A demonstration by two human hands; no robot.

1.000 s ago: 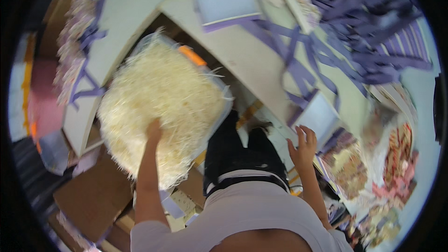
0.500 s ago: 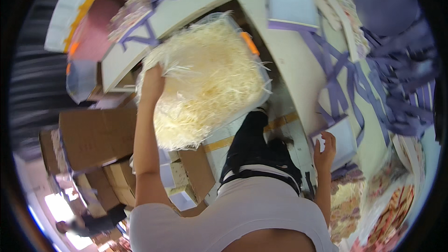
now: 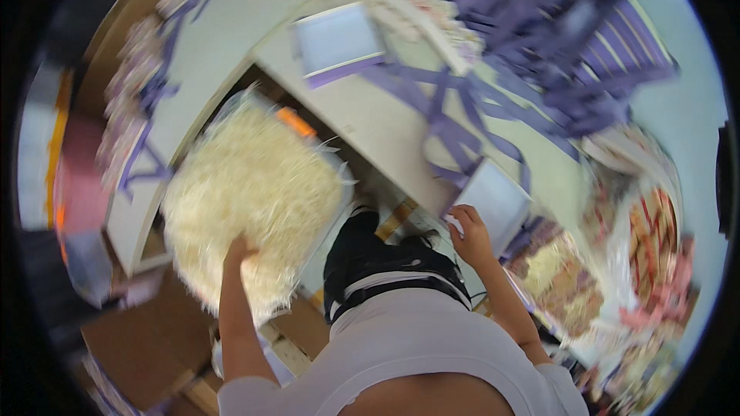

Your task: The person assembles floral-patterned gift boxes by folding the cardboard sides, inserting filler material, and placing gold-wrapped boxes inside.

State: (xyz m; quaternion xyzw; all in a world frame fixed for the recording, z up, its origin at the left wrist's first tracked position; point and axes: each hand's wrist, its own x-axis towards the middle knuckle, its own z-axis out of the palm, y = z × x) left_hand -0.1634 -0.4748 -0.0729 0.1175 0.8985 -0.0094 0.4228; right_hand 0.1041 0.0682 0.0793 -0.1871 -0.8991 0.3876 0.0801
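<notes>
A large clear plastic bin [image 3: 333, 223] is heaped with pale cream shredded-paper filler [image 3: 247, 177]. My left hand [image 3: 243, 248] is pressed into the near part of this heap; its fingers are blurred and partly sunk in the shreds. At the table edge on the right, my right hand [image 3: 472, 235] has its curled fingers on the near-left edge of a shallow box [image 3: 493, 204], white inside with lavender sides. Lavender ribbons trail from beyond this box. Another such box [image 3: 339, 40] stands farther off on the white table, with ribbons beside it.
Purple ribbons and box parts [image 3: 555, 54] pile up at the far right. Lavender-ribboned decorated pieces [image 3: 127, 123] line the far left table edge. Brown cartons [image 3: 154, 339] stand at the lower left. On the right lie plastic-wrapped red-and-gold items [image 3: 651, 243] and a filled box [image 3: 559, 281].
My left hand has come nearer to me across the filler. My right hand stays by the same box. The whole view has swung, shifting the table and bin leftward.
</notes>
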